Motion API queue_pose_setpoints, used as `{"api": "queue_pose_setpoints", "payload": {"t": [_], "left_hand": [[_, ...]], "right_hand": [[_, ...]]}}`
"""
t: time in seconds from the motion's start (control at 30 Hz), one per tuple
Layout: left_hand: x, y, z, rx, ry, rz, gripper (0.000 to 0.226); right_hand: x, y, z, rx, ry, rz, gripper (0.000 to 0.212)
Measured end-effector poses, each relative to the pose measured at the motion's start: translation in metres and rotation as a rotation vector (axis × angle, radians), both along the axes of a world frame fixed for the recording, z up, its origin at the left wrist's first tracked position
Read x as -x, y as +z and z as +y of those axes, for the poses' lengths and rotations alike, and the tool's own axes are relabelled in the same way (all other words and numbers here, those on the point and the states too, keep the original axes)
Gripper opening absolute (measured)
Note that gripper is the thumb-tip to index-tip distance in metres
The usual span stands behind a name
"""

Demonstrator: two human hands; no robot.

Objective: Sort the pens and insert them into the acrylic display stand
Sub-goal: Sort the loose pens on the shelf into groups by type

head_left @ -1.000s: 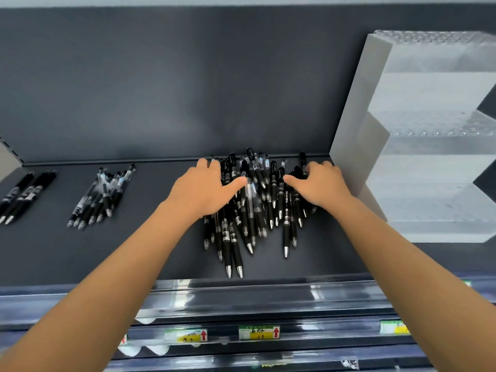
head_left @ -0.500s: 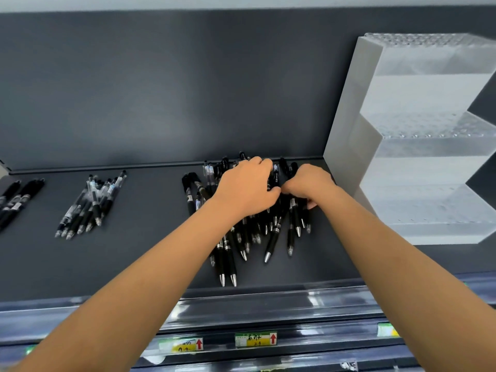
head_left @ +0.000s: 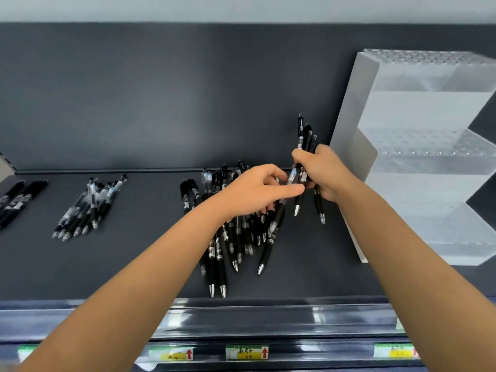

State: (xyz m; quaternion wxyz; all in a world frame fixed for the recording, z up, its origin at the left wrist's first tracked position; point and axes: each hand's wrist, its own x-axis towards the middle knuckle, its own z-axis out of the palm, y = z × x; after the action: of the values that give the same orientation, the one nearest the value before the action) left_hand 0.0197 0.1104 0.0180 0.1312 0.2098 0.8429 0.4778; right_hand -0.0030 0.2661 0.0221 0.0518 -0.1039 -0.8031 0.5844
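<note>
My left forearm and right forearm reach forward, bare, and converge. My right hand is raised, back toward me, fingers curled tight round a bunch of pens. My left hand sits just beside it and lower, palm down, thumb spread, forefinger stretched straight onto the bunch.

A loose heap of black retractable pens with silver tips lies fanned out, tips pointing toward the viewer. A bundle of the same pens stands nearly upright, gripped in the right hand just beside the frosted, stepped acrylic display stand. Well to the left lie a cluster of clear-barrelled pens and a row of all-black pens.
</note>
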Motion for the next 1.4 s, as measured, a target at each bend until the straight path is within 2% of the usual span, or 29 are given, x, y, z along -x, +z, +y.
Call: {"api": "queue_pose_setpoints", "payload": {"t": [0.13,0.23,0.33,0.43,0.57,0.77,0.83,0.93,1.03,1.2,1.3,1.4], "left_hand": [[-0.014,0.008,-0.012,-0.115,-0.077,-0.056,0.027],[-0.021,0.016,-0.041,-0.211,0.040,-0.032,0.028],[-0.021,0.017,-0.090,-0.153,0.169,0.095,0.035],[-0.018,0.008,-0.155,-0.139,0.305,0.151,0.037],[-0.008,-0.007,-0.250,-0.252,0.399,0.039,0.029],[0.010,-0.018,-0.346,-0.192,0.266,-0.073,0.016],[0.018,-0.018,-0.363,-0.138,0.257,-0.104,0.015],[0.032,-0.022,-0.373,0.000,0.236,-0.084,0.027],[0.045,-0.032,-0.365,0.181,0.227,0.020,0.028],[0.057,-0.044,-0.347,0.347,0.264,0.145,0.035],[0.056,-0.045,-0.343,0.308,0.314,0.215,0.030],[0.056,-0.033,-0.335,0.102,0.332,0.197,0.030]], "right_hand": [[0.006,0.023,-0.032,0.051,-0.027,0.178,0.030],[0.007,0.027,-0.073,0.188,-0.032,0.237,0.025],[0.003,0.018,-0.131,0.330,-0.004,0.214,0.022],[-0.003,0.002,-0.195,0.445,0.019,0.129,0.024],[-0.008,-0.014,-0.275,0.655,0.103,-0.053,0.015],[-0.007,-0.027,-0.357,0.966,0.149,-0.266,0.019],[-0.009,-0.032,-0.366,0.960,0.138,-0.278,0.019],[-0.013,-0.037,-0.367,0.929,0.118,-0.273,0.015],[-0.014,-0.034,-0.362,0.896,0.107,-0.275,0.015],[-0.015,-0.033,-0.350,0.851,0.103,-0.264,0.012],[-0.013,-0.034,-0.344,0.830,0.116,-0.256,0.014],[-0.013,-0.032,-0.340,0.798,0.212,-0.251,0.020]]}}
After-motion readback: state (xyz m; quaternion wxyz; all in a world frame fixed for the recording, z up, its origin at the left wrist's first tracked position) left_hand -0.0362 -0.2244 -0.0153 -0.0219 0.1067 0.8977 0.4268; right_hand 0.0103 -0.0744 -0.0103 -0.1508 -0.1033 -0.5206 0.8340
